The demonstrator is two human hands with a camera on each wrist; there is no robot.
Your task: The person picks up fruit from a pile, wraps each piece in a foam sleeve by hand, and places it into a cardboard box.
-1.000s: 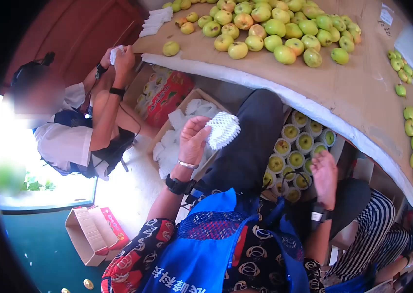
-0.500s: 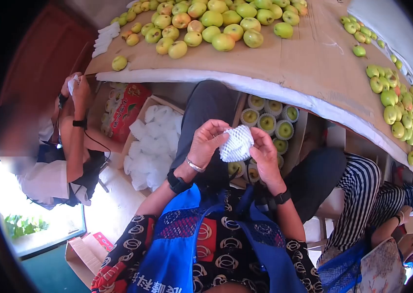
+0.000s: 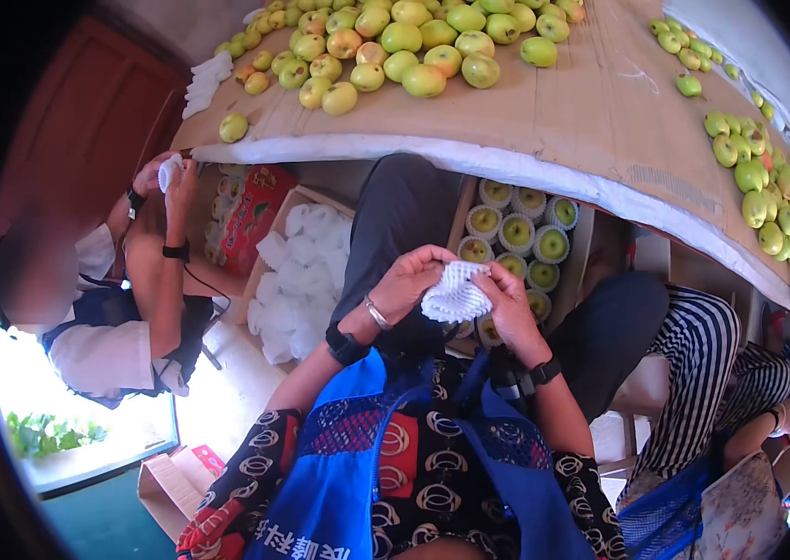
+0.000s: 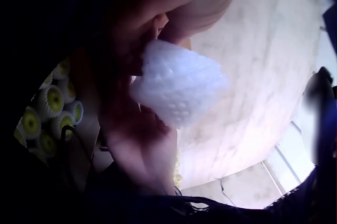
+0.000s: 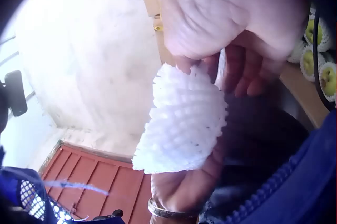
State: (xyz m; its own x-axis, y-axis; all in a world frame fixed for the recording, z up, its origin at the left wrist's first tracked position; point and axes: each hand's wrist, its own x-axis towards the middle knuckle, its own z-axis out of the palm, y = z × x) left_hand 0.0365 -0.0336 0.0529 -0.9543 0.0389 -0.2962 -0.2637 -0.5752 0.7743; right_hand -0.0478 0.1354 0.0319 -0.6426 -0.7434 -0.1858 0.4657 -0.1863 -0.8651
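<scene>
A white foam net sleeve [image 3: 456,293] is held above the lap in the head view, pinched by both hands at its upper edge. The left hand [image 3: 404,286], with a bracelet at its wrist, grips the left side. Thumb and fingers of the right hand [image 3: 509,303] pinch the right side. In the left wrist view the foam sleeve [image 4: 181,83] looks flattened, its lower end free. The right wrist view shows the sleeve [image 5: 181,124] hanging below the right hand [image 5: 231,19]. Whether anything is inside the sleeve cannot be told.
A box of foam sleeves [image 3: 297,280] stands left of the legs, and a box of sleeved apples [image 3: 516,229] to the right. Loose apples [image 3: 423,79] lie on the cardboard-covered table [image 3: 591,121]. Another person [image 3: 115,308] sits at the left.
The right hand has come up from the apple box to the sleeve, and both hands now hold it. The head view has shifted, and the sleeve's shape has changed slightly.
</scene>
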